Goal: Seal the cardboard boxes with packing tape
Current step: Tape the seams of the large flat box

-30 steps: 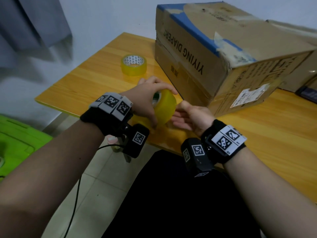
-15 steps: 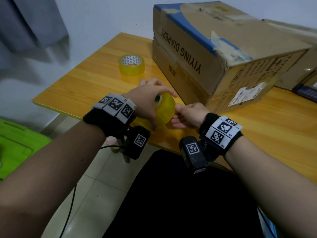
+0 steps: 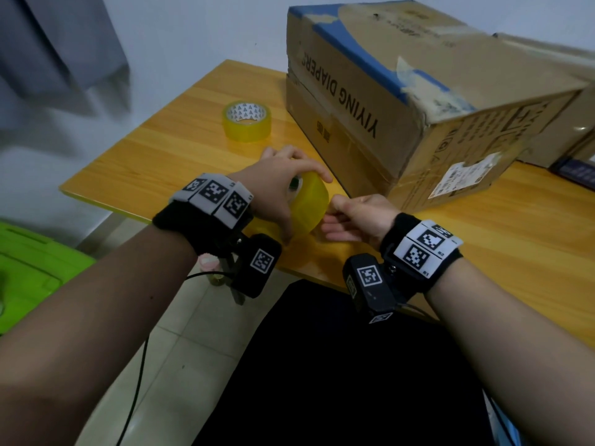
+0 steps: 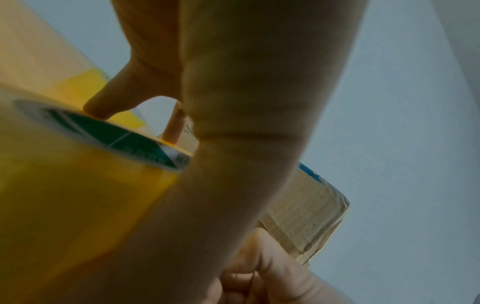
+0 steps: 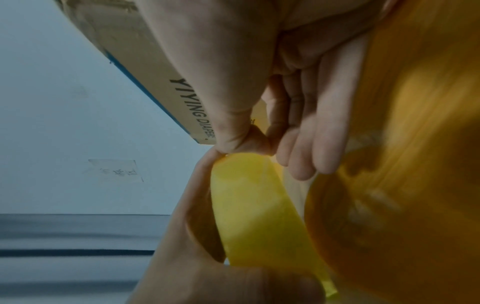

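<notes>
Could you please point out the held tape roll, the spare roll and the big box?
Held tape roll (image 3: 309, 210), head view, on its yellow outer face.
Spare roll (image 3: 247, 127), head view, on its near side wall.
Big box (image 3: 431, 64), head view, on its top panel.

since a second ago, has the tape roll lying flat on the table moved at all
No. The spare tape roll lies flat on the table, at the same gap left of the cardboard box as before.

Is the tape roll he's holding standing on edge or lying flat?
On edge: the held tape roll shows its core hole sideways, left hand gripping it.
</notes>
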